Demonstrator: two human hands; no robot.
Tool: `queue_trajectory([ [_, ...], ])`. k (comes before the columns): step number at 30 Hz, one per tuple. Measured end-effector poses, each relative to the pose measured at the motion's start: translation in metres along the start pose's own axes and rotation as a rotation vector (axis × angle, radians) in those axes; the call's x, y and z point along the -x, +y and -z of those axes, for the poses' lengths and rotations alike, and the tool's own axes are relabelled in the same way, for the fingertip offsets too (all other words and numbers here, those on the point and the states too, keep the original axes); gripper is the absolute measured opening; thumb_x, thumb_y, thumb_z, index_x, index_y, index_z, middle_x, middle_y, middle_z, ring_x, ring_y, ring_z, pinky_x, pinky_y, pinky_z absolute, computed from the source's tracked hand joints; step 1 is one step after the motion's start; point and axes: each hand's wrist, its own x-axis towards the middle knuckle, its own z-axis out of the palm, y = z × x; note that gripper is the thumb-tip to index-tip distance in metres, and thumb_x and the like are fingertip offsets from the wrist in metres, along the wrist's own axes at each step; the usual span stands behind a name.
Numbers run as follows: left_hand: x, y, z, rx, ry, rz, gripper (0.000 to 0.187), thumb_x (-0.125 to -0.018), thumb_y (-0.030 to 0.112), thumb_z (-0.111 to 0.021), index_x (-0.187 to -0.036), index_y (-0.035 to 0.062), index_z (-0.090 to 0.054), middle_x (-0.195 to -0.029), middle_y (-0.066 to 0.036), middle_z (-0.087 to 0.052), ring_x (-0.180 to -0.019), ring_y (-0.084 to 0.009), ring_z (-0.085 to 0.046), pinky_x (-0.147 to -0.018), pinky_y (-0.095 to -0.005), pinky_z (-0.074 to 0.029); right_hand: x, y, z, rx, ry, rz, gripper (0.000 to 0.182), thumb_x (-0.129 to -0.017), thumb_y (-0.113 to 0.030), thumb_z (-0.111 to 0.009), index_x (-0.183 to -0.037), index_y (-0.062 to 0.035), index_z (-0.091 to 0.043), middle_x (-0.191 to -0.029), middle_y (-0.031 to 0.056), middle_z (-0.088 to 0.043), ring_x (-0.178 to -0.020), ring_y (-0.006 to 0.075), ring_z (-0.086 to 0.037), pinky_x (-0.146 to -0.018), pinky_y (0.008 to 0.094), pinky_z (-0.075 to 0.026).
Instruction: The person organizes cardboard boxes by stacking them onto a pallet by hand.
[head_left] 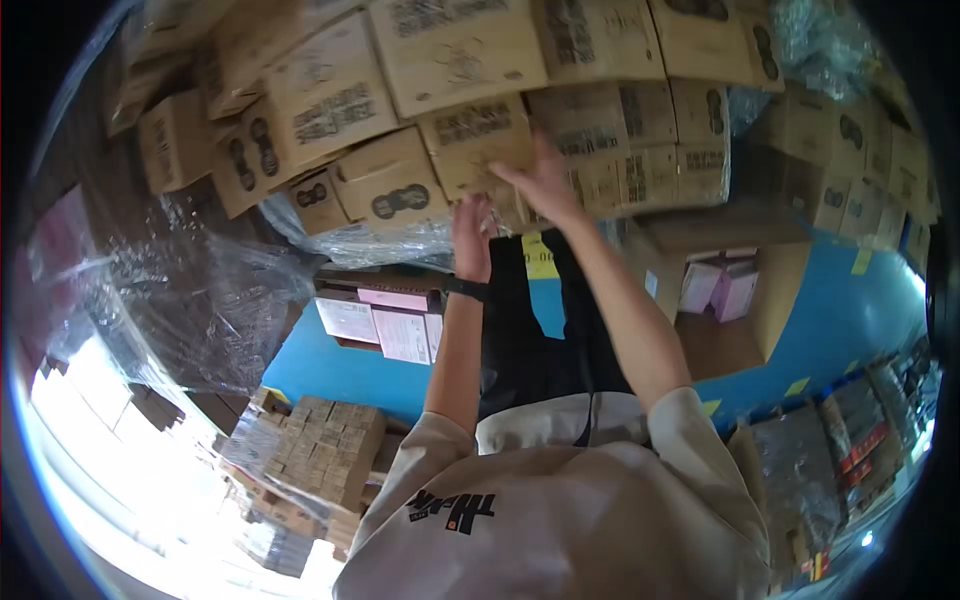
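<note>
Several brown cardboard cartons are stacked in front of me. My right hand [547, 188] is against or just in front of a printed carton [475, 135], its thumb stretched out to the left and its fingers pointing up. Lower and to the left, my left hand [472, 240], with a dark band at the wrist, is raised near the bottom edge of the same carton. Its fingers look slightly bent and apart, with nothing visible in them. Whether either hand touches the carton cannot be made out. A carton with a dark oval print [390, 182] sits left of my left hand.
An open carton [715, 350] with pink and white packs [720, 287] stands at the right on the blue floor [820, 290]. More packs [402, 333] lie in a box at the left. Clear plastic wrap [190, 290], small stacked boxes [325, 450] and wrapped goods [795, 460] surround me.
</note>
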Motion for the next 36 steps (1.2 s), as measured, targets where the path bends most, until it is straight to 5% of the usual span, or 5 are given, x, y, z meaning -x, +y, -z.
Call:
queue_trajectory([
  [3,-0.050,-0.045,-0.052,0.209,0.011,-0.052,0.058,-0.093,0.048,-0.057,-0.135,0.0108,-0.040,-0.131,-0.006,-0.050,-0.122,-0.0228,-0.047,-0.098,-0.0433,-0.040,-0.004,0.018,0.038,0.720,0.488,0.119,0.085,-0.076,-0.039,-0.076,-0.144,-0.0092,-0.036,-0.136,0.0213,-0.046,-0.119,0.0428,-0.043,-0.100,0.0510,-0.036],
  [12,-0.011,-0.047,-0.010,0.157,0.119,-0.175,0.040,-0.099,0.031,-0.052,-0.130,0.0091,-0.040,-0.127,-0.006,-0.050,-0.116,-0.0212,-0.052,-0.096,-0.0398,-0.045,0.058,0.056,0.004,0.489,0.444,0.400,0.075,-0.077,-0.018,-0.076,-0.138,-0.0042,-0.036,-0.139,0.0222,-0.039,-0.119,0.0424,-0.041,-0.100,0.0515,-0.034],
  [16,-0.004,-0.044,0.008,0.052,0.050,-0.206,0.040,-0.098,0.024,-0.055,-0.132,0.0084,-0.039,-0.125,-0.007,-0.053,-0.115,-0.0208,-0.054,-0.096,-0.0390,-0.045,0.082,0.055,0.002,0.280,0.391,0.275,0.073,-0.077,-0.013,-0.077,-0.135,-0.0045,-0.033,-0.120,0.0138,-0.040,-0.114,0.0266,-0.047,-0.096,0.0428,-0.040],
  [28,0.016,-0.046,0.006,-0.227,-0.125,-0.007,0.042,-0.099,0.031,-0.053,-0.132,0.0063,-0.046,-0.116,-0.009,-0.059,-0.105,-0.0149,-0.058,-0.083,-0.0299,-0.050,0.128,0.041,0.090,-0.175,0.436,-0.022,0.079,-0.078,-0.015,-0.074,-0.141,0.0003,-0.029,-0.129,0.0136,-0.045,-0.120,0.0228,-0.047,-0.099,0.0380,-0.042],
  [36,0.002,-0.075,0.062,-0.054,0.360,-0.284,0.046,-0.094,0.016,-0.060,-0.134,0.0052,-0.040,-0.105,-0.003,-0.058,-0.088,-0.0083,-0.052,-0.073,-0.0222,-0.042,0.170,0.041,0.148,0.066,0.343,-0.107,0.062,-0.085,-0.016,-0.065,-0.137,0.0030,-0.038,-0.134,0.0135,-0.045,-0.126,0.0220,-0.042,-0.107,0.0348,-0.030],
])
